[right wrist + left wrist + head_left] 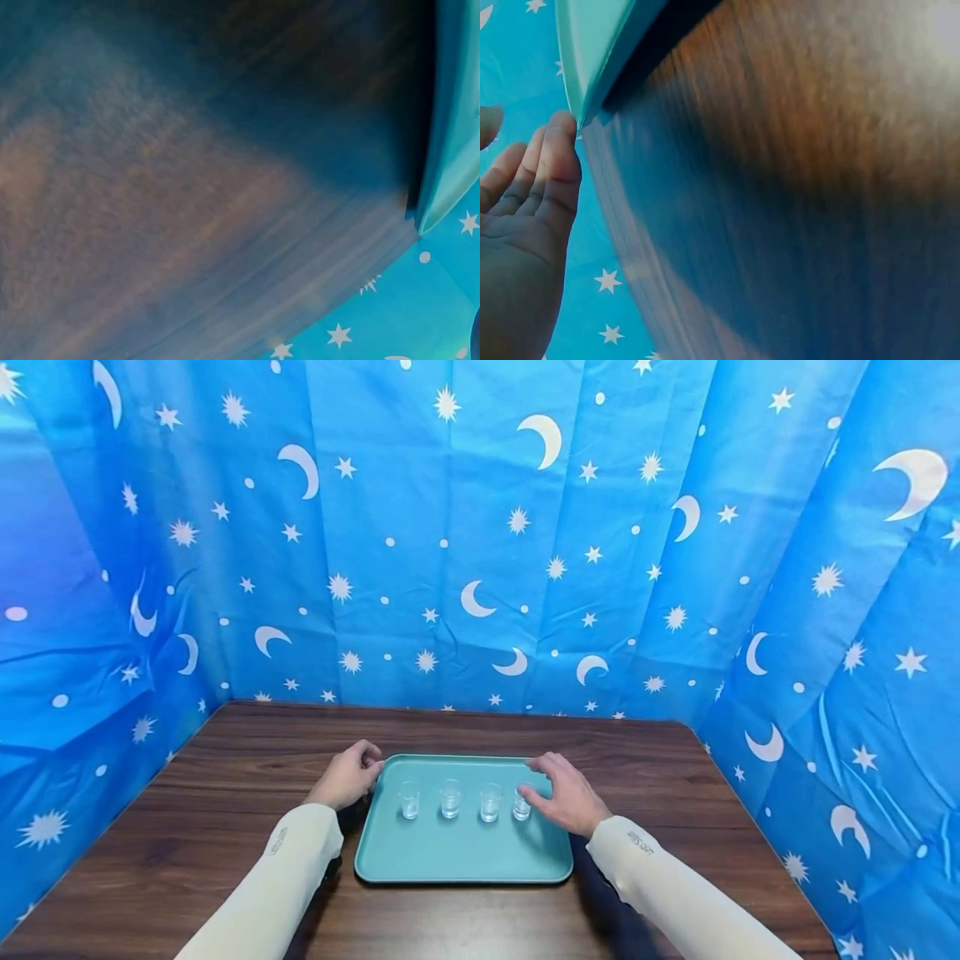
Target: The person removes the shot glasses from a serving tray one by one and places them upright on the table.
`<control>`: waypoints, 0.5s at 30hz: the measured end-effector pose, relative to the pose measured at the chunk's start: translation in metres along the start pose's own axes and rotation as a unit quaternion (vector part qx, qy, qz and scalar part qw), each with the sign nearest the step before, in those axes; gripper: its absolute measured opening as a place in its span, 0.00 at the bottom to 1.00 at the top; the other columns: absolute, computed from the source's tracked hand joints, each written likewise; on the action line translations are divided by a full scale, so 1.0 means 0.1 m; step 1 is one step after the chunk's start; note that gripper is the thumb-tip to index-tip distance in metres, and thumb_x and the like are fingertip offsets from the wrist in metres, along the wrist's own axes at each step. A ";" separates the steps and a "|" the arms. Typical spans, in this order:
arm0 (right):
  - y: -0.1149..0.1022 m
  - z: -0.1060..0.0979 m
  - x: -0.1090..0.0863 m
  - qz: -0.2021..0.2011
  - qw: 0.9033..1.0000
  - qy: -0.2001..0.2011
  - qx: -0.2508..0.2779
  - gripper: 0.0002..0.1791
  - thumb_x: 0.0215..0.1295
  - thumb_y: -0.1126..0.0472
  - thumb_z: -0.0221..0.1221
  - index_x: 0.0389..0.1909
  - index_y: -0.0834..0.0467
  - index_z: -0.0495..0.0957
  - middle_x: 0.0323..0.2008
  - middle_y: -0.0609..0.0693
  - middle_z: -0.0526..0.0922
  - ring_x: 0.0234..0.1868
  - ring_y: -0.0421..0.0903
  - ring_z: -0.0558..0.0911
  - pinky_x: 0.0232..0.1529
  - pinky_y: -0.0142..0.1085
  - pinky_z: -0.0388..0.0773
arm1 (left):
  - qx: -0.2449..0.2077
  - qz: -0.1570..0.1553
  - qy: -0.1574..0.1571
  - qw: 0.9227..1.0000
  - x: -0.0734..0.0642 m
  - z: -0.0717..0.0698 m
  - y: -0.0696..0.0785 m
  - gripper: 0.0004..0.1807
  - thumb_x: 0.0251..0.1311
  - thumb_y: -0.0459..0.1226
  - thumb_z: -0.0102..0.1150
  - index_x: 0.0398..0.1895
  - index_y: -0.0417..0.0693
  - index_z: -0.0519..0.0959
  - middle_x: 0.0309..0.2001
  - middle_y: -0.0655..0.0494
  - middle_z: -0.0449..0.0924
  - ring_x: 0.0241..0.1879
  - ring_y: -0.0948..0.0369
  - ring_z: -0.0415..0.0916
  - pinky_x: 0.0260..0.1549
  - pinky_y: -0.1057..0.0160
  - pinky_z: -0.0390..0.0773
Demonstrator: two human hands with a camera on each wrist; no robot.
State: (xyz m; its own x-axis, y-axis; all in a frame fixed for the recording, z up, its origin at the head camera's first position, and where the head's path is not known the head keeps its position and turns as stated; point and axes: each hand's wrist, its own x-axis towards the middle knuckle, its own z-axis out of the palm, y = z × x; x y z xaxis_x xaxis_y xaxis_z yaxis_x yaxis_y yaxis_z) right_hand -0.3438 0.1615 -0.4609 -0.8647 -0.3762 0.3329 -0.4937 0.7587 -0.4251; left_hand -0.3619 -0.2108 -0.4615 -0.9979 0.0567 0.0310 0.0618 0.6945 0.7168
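Four-sided and green, a tray point(465, 860) lies on the table with several small clear glasses standing in a row on it. The rightmost shot glass point(521, 807) is beside my right hand point(566, 795), whose thumb overlaps its rim in the head view. Those fingers are spread over the tray's right side; whether they touch the glass I cannot tell. At the tray's far left corner is my left hand point(347, 777). In the left wrist view its fingers point(559, 154) are extended, with a fingertip close to the tray's corner.
Dark wood grain covers the table point(247, 777) around the tray. A blue curtain point(405, 560) with white moons and stars hangs behind the table and along both sides. The other glasses point(450, 800) stand left of the right hand.
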 end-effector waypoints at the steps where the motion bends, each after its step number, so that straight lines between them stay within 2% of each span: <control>1: 0.00 0.01 -0.01 -0.004 1.000 0.001 -0.005 0.28 0.62 0.42 0.59 0.57 0.56 0.74 0.49 0.46 0.75 0.52 0.45 0.74 0.54 0.46 0.72 | -0.005 -0.006 -0.005 1.000 -0.01 0.01 -0.01 0.16 0.69 0.38 0.48 0.54 0.38 0.68 0.37 0.47 0.73 0.29 0.57 0.75 0.27 0.60 0.78; 6: 0.02 0.05 -0.04 -0.018 1.000 0.007 -0.006 0.27 0.60 0.45 0.61 0.56 0.57 0.75 0.44 0.46 0.76 0.47 0.44 0.76 0.49 0.45 0.75 | -0.001 -0.015 -0.013 1.000 -0.04 0.04 -0.09 0.14 0.67 0.35 0.51 0.51 0.36 0.70 0.35 0.48 0.74 0.29 0.58 0.75 0.27 0.61 0.78; 11: -0.01 0.05 -0.06 -0.035 0.999 0.004 -0.001 0.26 0.59 0.47 0.63 0.53 0.58 0.77 0.43 0.47 0.77 0.45 0.43 0.76 0.47 0.44 0.76 | -0.005 -0.003 -0.016 1.000 -0.07 0.06 -0.23 0.12 0.65 0.33 0.53 0.48 0.35 0.71 0.33 0.49 0.73 0.27 0.59 0.74 0.26 0.61 0.77; 15: -0.02 0.05 -0.08 -0.046 0.999 0.000 -0.007 0.24 0.59 0.49 0.64 0.52 0.58 0.77 0.41 0.46 0.76 0.44 0.42 0.76 0.46 0.43 0.76 | -0.022 0.000 -0.025 0.999 -0.08 0.05 -0.27 0.12 0.65 0.31 0.52 0.49 0.34 0.73 0.34 0.48 0.74 0.28 0.58 0.75 0.27 0.61 0.78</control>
State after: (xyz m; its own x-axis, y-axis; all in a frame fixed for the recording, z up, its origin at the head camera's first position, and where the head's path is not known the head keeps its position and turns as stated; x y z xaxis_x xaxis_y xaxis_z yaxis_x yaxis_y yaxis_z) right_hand -0.3366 0.1607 -0.4666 -0.8153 -0.4446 0.3711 -0.5702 0.7283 -0.3801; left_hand -0.3556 -0.2259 -0.4845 -0.9957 0.0928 -0.0028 0.0597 0.6631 0.7461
